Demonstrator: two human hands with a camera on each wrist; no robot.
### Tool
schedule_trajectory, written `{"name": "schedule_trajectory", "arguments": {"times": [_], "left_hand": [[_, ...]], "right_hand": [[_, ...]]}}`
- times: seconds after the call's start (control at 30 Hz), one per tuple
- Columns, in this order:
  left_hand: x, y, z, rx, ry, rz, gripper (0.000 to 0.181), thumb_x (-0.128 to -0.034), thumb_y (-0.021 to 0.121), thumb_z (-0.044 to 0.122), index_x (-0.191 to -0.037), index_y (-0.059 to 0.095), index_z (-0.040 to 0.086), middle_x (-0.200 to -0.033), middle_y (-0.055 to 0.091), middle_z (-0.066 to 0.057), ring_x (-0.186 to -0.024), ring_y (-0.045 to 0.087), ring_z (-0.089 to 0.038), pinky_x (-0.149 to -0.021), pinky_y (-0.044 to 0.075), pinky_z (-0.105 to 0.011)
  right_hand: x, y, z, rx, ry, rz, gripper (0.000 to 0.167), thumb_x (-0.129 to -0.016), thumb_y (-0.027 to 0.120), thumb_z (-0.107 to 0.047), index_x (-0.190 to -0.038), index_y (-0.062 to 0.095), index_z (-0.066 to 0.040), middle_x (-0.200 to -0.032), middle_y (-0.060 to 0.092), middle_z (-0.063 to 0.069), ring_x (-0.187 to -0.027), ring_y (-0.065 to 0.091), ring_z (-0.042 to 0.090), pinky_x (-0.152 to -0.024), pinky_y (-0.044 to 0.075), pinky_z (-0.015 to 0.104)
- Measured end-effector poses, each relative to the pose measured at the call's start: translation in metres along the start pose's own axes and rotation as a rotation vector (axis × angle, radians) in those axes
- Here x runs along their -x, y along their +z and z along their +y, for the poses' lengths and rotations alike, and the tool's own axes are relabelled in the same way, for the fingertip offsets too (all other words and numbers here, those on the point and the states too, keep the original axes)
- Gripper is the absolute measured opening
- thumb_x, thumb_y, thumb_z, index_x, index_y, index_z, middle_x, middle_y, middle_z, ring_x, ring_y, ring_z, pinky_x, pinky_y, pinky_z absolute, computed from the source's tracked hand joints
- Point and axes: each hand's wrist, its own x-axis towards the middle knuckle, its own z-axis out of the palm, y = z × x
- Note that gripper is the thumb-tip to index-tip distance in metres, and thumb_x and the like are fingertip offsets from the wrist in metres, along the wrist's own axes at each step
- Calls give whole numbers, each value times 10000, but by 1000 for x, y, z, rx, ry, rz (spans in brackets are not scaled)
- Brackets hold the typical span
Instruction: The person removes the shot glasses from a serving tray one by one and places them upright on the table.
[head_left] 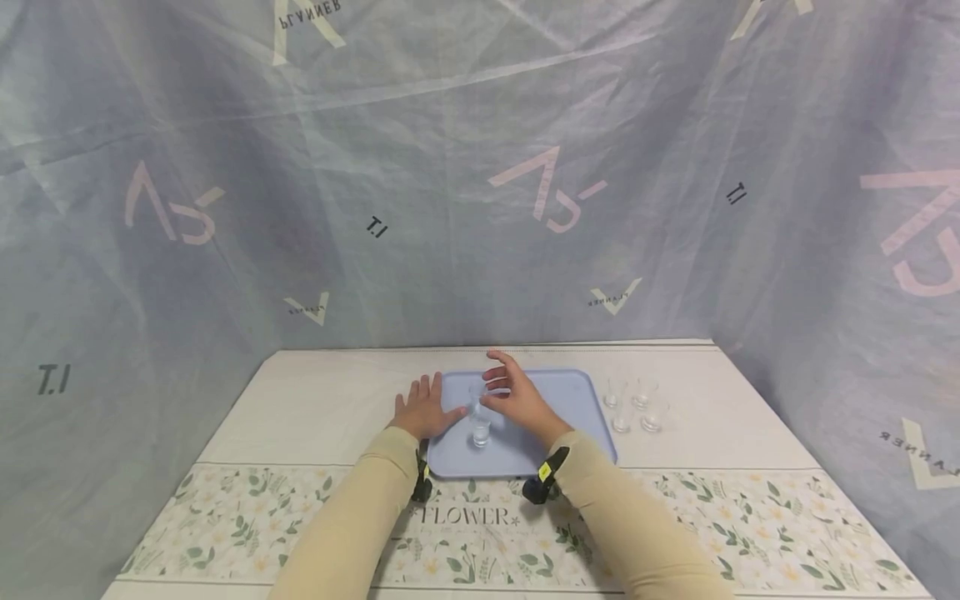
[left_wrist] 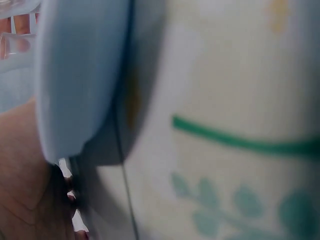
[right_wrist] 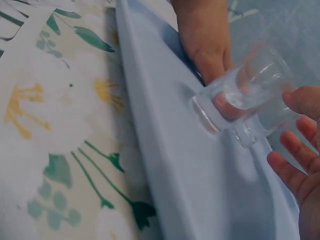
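Note:
Two clear shot glasses stand upright on the pale blue tray [head_left: 555, 450] in the head view. The nearer glass [head_left: 481, 432] is in front, and the farther glass [head_left: 476, 402] is close behind it. My left hand [head_left: 423, 412] lies over the tray's left edge with fingers spread, its thumb pointing toward the glasses. Beside the farther glass, my right hand [head_left: 521, 404] is raised with loosely bent fingers. In the right wrist view, the right thumb and fingers [right_wrist: 287, 170] are apart near the two overlapping glasses [right_wrist: 220, 107]; contact is hard to judge.
Several more clear shot glasses [head_left: 651, 422] stand on the table right of the tray. A white cloth with a floral band [head_left: 300, 517] covers the table. Grey fabric [head_left: 450, 250] hangs behind and at both sides. The tray has a raised rim [left_wrist: 75, 75].

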Motion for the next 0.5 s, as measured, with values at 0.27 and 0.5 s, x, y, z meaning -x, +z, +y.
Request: {"name": "schedule_trajectory", "arguments": {"times": [0.27,0.5], "left_hand": [[-11,11,-6,16,6,15,1032,-946,489,699,-1629,59,55,-1663,74,-256,-1537,34,-424,-1193,31,-666],[5,-3,4,4,21,27,985,-973,478,662,-1611,122,1,-1648,117,-286,-1527,91,-452,-1190,62,-672]], "right_hand": [[4,4,-1,-19,5,-9,801,-861,731,101,-1534,333,-71,-1232,581,355,-1142,599,518,-983,492,605],[1,9,4,42,-11,14,754,-876,731,77,-1512,376,-114,-1187,643,242,-1113,648,413,-973,527,521]]}}
